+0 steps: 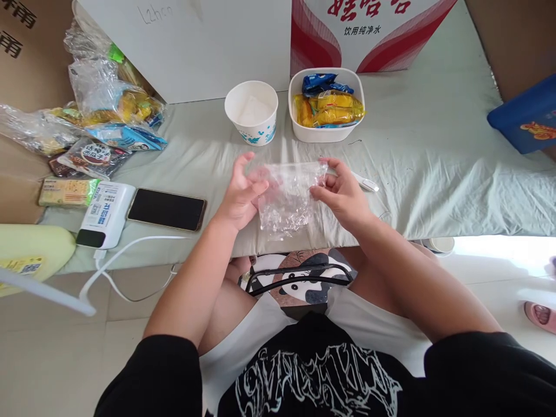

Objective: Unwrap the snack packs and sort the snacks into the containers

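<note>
A crinkled clear plastic bag (289,200) hangs between my two hands, just above the front edge of the cloth-covered surface. My left hand (244,194) pinches its left side between thumb and fingers. On the other side, my right hand (343,194) grips the bag's upper right corner, thumb in front. Beyond the hands stands a white paper tub (252,113) with blue print and something whitish inside. Right of it, a white plastic container (326,133) holds yellow packets (336,109) and blue packets (319,83). Partly behind my right hand lies a white, flat-ended object (367,183).
At left are a phone (167,208), a white power bank (106,214) with a cable (130,243), and a pile of snack bags (117,110). White and red boxes (317,40) stand at the back. A blue box (527,113) is at far right.
</note>
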Demonstrator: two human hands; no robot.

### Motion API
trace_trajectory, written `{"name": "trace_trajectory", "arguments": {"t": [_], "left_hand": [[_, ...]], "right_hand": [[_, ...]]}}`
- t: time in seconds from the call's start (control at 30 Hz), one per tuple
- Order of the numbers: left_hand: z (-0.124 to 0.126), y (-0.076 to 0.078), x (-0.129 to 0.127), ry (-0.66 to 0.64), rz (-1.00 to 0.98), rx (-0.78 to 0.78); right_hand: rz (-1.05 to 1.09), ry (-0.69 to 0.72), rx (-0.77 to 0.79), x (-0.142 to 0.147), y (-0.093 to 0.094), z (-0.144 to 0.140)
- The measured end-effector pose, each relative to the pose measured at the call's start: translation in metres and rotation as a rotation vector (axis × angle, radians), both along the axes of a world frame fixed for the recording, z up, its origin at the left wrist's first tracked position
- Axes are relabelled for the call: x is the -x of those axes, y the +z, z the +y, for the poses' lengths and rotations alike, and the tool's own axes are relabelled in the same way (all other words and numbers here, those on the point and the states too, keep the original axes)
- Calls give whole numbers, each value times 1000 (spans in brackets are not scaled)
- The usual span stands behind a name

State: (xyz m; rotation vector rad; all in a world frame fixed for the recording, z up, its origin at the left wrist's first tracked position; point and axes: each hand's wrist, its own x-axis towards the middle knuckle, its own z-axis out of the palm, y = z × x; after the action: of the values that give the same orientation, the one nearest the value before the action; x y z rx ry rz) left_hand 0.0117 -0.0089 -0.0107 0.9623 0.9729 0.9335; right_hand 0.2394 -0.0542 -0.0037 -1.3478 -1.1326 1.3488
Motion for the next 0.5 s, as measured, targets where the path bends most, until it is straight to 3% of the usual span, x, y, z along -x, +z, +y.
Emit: {"name": "trace_trajectory", "arguments": {"t": [0.07, 0.13, 0.2, 0.3, 0.37, 0.5], "left_hand": [[-1, 0, -2, -124, -25, 204], [-2, 0, -6, -161, -14, 303], [-3, -1, -9, -106, -19, 263], [-4, 0, -11, -24, -29, 98], [-5, 2, -9, -63, 39, 52], [-7, 4, -3, -243, 241, 105]], "right_hand": [[69, -64, -76, 0, -2, 1], [173, -83, -93, 2, -7, 2], [241, -19, -44, 4, -11, 3], [135, 118, 24, 6, -13, 1], [14, 125, 4, 5, -12, 0], [-79, 86, -44, 2, -7, -1]]}}
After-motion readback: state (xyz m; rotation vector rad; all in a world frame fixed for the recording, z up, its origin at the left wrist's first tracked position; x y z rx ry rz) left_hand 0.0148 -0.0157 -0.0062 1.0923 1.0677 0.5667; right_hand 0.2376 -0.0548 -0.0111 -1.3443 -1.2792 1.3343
